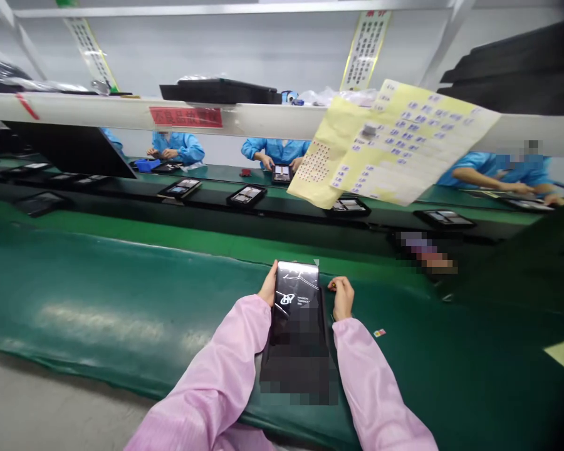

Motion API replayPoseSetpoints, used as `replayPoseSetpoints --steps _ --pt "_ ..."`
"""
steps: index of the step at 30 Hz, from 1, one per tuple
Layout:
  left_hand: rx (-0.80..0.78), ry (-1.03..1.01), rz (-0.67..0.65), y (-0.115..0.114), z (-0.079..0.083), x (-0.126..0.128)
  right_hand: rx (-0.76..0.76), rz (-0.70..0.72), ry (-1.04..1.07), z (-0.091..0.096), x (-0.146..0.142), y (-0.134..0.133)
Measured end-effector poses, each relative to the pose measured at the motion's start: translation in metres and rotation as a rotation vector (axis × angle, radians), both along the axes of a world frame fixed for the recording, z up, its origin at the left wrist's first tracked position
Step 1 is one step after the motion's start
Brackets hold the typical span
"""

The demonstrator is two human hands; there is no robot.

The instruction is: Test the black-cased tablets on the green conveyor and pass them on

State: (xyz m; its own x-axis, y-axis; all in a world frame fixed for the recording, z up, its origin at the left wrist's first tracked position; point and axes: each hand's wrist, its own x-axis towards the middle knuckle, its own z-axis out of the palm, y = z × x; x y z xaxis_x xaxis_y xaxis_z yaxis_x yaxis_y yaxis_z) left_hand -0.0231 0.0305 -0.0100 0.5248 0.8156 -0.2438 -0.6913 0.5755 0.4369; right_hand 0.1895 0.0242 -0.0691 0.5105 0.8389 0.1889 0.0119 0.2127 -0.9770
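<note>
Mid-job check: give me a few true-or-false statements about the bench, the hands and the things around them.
1. The left hand touches the black packet: true.
2. The yellow label sheet lies flat on the green mat: false, it hangs in the air in front of the white rail.
3. The right hand is on the packet's right side: true.
4. The co-worker straight ahead wears pink: false, blue.
5. The packet shows a white logo: true.
</note>
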Motion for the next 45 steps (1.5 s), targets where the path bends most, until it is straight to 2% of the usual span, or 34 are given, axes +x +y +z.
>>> replayPoseSetpoints --steps 14,31,45 --pt "-0.008 0.084 -0.007 -0.001 0.003 0.001 -0.061 0.133 -0.079 0.002 -0.002 -0.003" --pt "0.038 0.075 -0.014 0.002 -0.004 0.001 -0.062 0.174 -0.102 0.007 -0.004 -0.005" --pt "0.013 0.093 0.000 0.001 -0.002 0.001 -0.074 0.189 -0.125 -0.001 -0.003 -0.002"
